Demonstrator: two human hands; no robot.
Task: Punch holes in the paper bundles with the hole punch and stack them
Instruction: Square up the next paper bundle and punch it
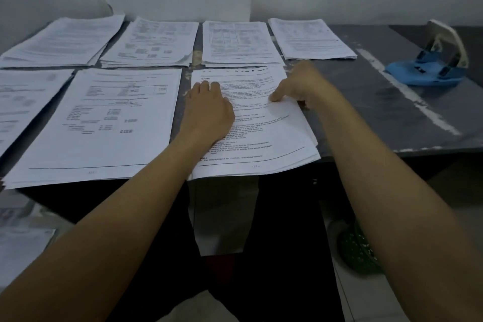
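My left hand (209,110) lies flat on the nearest paper bundle (251,123); right hand (300,86) pinches its edge. Loose sheets could fan out before reaching the hole punch (431,63) far right on the table (366,102).

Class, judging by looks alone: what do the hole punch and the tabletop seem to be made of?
Hole punch: the base looks like matte blue plastic; its pale raised lever could be painted metal, though that is unclear. Tabletop: dark grey and hard with a dull sheen and worn whitish streaks, perhaps laminate or painted board.
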